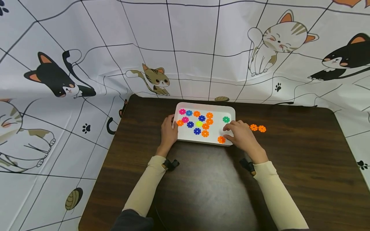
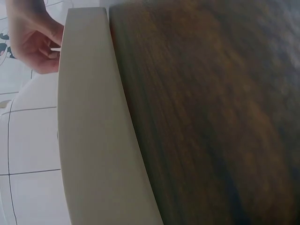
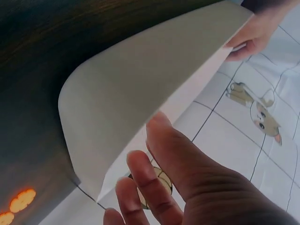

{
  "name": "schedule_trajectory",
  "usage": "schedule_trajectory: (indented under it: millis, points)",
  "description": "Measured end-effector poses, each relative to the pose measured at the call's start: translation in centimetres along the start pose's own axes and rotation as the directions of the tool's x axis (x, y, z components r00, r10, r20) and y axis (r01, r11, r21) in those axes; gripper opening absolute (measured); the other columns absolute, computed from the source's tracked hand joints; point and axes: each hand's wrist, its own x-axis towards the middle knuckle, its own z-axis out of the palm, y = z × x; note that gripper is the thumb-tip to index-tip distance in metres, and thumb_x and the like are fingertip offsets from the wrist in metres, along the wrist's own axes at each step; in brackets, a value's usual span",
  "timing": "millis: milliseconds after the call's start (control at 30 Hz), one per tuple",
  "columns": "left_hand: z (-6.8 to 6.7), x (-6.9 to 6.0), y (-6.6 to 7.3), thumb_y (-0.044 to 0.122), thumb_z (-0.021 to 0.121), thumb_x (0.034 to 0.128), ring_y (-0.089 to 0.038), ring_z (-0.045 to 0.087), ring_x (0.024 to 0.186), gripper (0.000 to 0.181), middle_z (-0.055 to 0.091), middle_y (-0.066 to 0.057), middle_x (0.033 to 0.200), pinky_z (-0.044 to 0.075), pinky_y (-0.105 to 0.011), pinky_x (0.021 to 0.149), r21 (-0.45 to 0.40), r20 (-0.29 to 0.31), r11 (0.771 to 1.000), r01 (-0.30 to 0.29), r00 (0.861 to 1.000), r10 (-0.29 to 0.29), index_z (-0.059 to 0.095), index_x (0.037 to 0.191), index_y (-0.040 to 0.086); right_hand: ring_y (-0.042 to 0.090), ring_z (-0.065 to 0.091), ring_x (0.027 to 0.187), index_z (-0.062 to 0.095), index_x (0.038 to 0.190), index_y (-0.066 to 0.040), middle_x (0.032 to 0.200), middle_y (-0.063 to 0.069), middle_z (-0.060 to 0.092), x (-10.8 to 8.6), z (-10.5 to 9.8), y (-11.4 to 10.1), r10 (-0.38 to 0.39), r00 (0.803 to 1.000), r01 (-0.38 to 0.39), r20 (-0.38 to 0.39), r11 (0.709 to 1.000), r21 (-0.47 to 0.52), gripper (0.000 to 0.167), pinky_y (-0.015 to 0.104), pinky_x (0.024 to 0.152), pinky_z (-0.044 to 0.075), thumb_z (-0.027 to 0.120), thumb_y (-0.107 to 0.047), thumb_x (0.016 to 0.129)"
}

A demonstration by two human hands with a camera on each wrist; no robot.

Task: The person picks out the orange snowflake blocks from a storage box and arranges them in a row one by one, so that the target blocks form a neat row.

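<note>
no readable text, no numbers

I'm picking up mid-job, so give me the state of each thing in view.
Tray: right way up on the table, discs inside
Clustered discs: mixed colours, left and middle of tray
Green disc: in tray, apart from other discs
Lone orange disc: in tray, near right thumb
Two orange discs: outside tray, side by side
Left hand: grips tray's left edge
Right hand: over tray's right edge, fingers bent
</note>
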Motion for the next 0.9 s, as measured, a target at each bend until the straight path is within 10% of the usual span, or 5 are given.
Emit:
schedule_trajectory:
  millis: [900]
  points:
    - [0.0,0.1,-0.1,0.011,0.054,0.1034,-0.037,0.062,0.11,0.037,0.062,-0.022,0.126,0.054,-0.048,0.104,-0.009,0.012,1.0,0.03,0.999,-0.029,0.056,0.139,0.001,0.027,0.058,0.084,0.069,0.095,-0.01,0.085,0.003,0.066,2.0,1.6,-1.1,-0.042,0.979,0.072,0.199,0.986,-0.149,0.028,0.042,0.08,0.044,0.087,-0.025,0.08]
